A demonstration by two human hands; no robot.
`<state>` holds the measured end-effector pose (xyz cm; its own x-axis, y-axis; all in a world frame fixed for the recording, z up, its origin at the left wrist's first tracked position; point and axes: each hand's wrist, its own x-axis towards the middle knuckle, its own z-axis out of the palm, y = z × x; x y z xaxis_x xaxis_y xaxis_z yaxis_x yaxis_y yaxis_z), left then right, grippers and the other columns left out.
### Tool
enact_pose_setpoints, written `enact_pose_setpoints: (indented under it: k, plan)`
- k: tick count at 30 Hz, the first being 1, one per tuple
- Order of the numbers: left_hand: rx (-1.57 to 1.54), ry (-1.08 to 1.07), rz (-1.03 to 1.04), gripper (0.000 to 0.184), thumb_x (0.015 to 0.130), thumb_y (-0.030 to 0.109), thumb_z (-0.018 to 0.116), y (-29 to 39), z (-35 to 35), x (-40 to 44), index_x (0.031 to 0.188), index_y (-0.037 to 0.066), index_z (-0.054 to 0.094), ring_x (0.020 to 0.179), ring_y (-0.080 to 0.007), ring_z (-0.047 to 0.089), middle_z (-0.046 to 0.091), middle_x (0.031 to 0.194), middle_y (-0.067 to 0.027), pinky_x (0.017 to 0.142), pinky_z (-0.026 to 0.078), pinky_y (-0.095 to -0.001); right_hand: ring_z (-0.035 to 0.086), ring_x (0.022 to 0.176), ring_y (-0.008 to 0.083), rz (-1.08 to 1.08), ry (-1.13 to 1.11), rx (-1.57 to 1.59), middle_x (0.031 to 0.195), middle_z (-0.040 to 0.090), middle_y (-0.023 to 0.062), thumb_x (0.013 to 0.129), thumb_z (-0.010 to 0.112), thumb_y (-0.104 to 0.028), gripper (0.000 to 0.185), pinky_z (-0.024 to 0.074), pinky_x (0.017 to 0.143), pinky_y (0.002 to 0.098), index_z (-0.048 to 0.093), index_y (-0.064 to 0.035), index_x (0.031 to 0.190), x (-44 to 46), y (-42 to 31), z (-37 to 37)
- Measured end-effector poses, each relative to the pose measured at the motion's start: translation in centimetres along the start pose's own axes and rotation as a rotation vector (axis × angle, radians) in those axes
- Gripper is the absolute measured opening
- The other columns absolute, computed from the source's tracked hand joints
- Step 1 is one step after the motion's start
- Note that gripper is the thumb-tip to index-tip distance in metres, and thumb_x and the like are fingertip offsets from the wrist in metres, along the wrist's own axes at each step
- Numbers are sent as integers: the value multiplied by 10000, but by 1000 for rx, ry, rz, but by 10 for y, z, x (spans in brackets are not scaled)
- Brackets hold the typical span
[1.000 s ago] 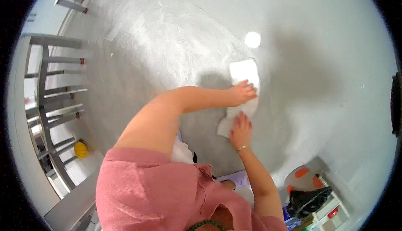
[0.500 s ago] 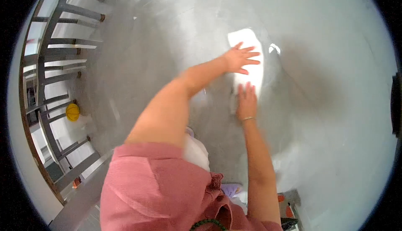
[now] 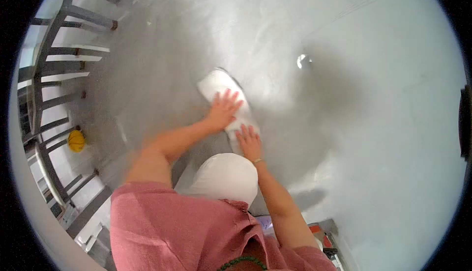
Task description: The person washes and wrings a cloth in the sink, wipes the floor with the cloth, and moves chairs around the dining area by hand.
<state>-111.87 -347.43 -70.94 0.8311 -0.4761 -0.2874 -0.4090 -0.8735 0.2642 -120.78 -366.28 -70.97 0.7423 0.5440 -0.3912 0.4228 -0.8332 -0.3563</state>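
Fingers splayed, the left hand (image 3: pixel 224 111) and right hand (image 3: pixel 250 143) lay flat on a long white cloth (image 3: pixel 245 116) at the frame's centre, atop the smooth grey floor (image 3: pixel 162 84).

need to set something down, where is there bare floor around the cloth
Bare floor lies between the white cloth and the grey slatted furniture at picture left, and beyond the cloth's far end. Crowded: the cloth, under the left hand and right hand, with the white trouser leg close by.
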Motion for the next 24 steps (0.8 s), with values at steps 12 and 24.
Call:
enact_pose_setpoints:
  k: [12,24]
  plan:
    - [35,107,385,631,783,457,560,71,-30,264,1352,264,364,1359,-206,147,217,1462,-10,1080,130,-475,192,1329,349,382,-23,-116,1446,172,185,731,498,13,687,231,1070,425,243,-21,1368,43,164,-64]
    - [34,347,-211,654,812,509,510,-116,-80,230,1375,251,303,1356,-257,160,199,1467,-34,1073,157,-499,230,1313,350,20,113,-400,1457,212,68,793,527,-54,604,317,1025,395,314,-107,1355,228,133,-140]
